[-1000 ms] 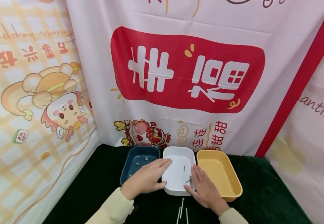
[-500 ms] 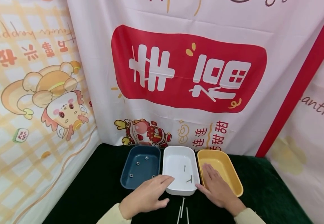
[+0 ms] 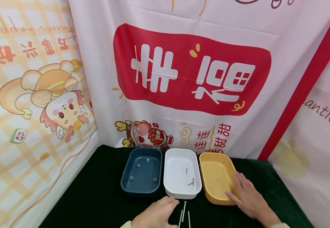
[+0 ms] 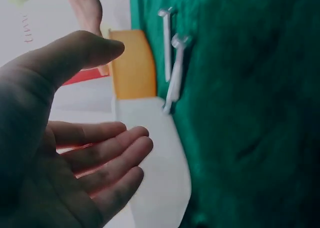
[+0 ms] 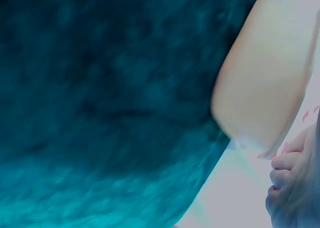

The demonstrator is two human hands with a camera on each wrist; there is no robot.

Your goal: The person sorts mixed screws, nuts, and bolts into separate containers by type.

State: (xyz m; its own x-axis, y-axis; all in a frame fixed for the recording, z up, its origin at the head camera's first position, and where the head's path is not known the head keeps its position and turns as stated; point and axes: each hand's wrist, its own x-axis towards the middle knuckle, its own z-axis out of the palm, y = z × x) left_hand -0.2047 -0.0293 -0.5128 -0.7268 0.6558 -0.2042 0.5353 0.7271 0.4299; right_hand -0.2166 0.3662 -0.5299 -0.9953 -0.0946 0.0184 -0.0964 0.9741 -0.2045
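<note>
Left hand (image 3: pixel 157 213) has dropped back from the white tray (image 3: pixel 179 172) vs half a second ago; right hand (image 3: pixel 249 196) went from across the yellow tray (image 3: pixel 217 177) to its outer side. Nearest us, in front of the white tray: left hand, fingers relaxed, holding nothing, with long bolts (image 3: pixel 184 211) just beside it, loose on the tabletop (image 3: pixel 96 202), roughly lengthwise to that tray. Right hand also grips nothing: fingers straight along the yellow tray's outer wall, thumb over its rim. We read that as squaring or steadying, not lifting. Yellow tray sits just right of the white tray, blue tray (image 3: pixel 142 177) just left. White one has small screws (image 3: pixel 186 171), blue has four nuts (image 3: pixel 132 178); we'd guess one tray per hardware type. Behind the white tray: printed cloth backdrop (image 3: pixel 193 107).
</note>
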